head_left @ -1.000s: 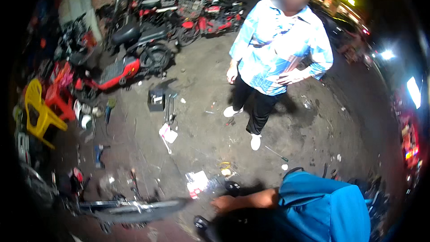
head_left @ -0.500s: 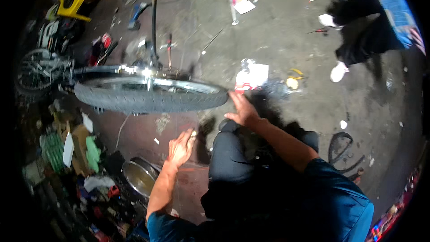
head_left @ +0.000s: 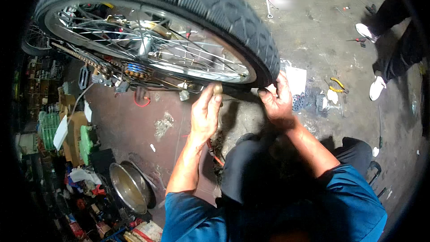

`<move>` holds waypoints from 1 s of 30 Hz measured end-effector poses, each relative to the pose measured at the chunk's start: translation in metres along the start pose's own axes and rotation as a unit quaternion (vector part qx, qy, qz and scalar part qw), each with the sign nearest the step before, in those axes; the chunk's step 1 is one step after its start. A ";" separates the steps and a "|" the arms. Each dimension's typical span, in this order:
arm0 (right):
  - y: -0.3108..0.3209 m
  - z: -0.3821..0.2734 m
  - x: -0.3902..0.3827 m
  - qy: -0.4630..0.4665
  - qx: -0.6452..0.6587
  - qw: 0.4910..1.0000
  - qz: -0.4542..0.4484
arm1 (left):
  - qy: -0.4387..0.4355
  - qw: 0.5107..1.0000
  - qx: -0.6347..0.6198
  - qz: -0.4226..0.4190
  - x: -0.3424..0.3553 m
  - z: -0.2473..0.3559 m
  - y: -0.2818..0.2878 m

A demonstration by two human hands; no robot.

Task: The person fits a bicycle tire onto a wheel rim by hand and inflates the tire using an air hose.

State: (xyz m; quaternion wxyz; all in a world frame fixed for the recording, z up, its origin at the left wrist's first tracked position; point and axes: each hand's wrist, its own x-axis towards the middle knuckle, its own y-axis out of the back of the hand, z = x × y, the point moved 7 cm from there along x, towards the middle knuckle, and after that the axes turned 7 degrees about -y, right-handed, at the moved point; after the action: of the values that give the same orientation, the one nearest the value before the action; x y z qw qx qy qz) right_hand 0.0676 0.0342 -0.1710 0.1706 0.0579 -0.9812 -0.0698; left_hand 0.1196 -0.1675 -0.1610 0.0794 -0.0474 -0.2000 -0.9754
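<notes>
A bicycle wheel with a knobbly black tyre (head_left: 215,15) fills the upper left, tilted toward me. Spokes, a shiny hub (head_left: 145,45) and a sprocket cluster (head_left: 137,70) with a blue band show inside and below its rim. At the tyre's right end, my right hand (head_left: 281,105) is closed around the edge, thumb beneath and fingers on the outer side. Just under the near rim, my left hand (head_left: 205,114) pinches a small tan piece (head_left: 217,88), whose kind is unclear.
A metal bowl (head_left: 130,188) stands at lower left beside piled clutter and cardboard (head_left: 77,134). Yellow-handled pliers (head_left: 337,85), a white sheet (head_left: 296,79) and a screwdriver (head_left: 357,40) lie on the floor to the right. Another person's legs (head_left: 398,49) are at far right.
The wheel appears much larger and tilted, showing its spokes and sprockets. My left hand has come up to the near rim, and my right hand has closed on the tyre's end.
</notes>
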 end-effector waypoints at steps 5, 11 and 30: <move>-0.017 0.000 0.000 -0.016 0.060 0.998 -0.009 | -0.016 0.998 -0.057 -0.027 0.017 0.004 -0.010; -0.017 0.022 -0.006 -0.074 0.046 0.995 0.051 | -0.088 0.991 -0.051 -0.087 0.040 0.022 -0.015; -0.020 0.035 -0.016 -0.090 0.078 0.988 0.102 | -0.122 0.957 -0.085 -0.250 0.073 0.007 -0.034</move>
State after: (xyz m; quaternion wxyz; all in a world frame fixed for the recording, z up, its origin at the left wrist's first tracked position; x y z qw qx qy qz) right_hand 0.0727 0.0204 -0.2119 0.0831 -0.0360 -0.9957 0.0203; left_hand 0.0421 -0.1442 -0.1582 -0.1960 -0.1212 -0.1299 -0.9644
